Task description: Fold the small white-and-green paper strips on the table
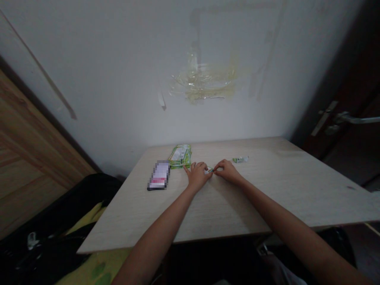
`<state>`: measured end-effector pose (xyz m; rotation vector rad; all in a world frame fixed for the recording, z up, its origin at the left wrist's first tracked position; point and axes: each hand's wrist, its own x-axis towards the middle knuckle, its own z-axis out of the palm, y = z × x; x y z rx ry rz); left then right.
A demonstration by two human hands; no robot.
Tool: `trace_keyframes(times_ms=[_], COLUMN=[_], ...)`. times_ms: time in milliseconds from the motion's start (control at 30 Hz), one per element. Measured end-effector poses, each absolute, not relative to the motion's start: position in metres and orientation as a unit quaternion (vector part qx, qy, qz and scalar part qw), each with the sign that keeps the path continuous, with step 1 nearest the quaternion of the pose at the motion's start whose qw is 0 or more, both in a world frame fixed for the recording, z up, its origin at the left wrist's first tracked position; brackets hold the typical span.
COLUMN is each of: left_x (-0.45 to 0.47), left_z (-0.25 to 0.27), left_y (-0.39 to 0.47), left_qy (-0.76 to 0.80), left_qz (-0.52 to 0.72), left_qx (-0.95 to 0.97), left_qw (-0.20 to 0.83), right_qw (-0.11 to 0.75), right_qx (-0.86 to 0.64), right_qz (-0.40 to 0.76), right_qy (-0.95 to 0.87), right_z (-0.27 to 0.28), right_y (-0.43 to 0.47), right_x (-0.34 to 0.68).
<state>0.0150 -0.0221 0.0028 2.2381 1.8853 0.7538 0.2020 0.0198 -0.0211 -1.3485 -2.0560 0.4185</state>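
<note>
"Pale wall (118,59) behind, patched with tape (208,85). What's on the tabletop (222,209)?"

"Near its far left corner, a stack of green-and-white packets (180,156); just beside it, toward the left edge, a phone (159,176)."

"And the hands?"

"Left hand (197,174): fingers half curled, one set out to the side, tips at a small piece (210,170). I can't tell whether it grips. Right hand (228,172): thumb and forefinger pinched together on the piece's right end."

"Where's that piece?"

"Between the hands, nearer the far edge than the near one, partly hidden by fingers. A small wrapper (240,159) lies beyond the right hand, toward the far edge."
</note>
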Motion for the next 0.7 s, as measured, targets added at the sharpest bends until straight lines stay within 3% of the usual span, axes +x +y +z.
trace_keyframes(times_ms=[700], left_x=[0.0], left_z=[-0.007], left_y=[-0.015], left_qy=[0.605], left_qz=[0.251], left_qx=[0.753], left_qw=[0.064], right_qw=[0.322], right_qx=[-0.458], right_qz=[0.152], right_qy=[-0.814], right_z=[-0.024], right_y=[0.016], right_x=[0.213])
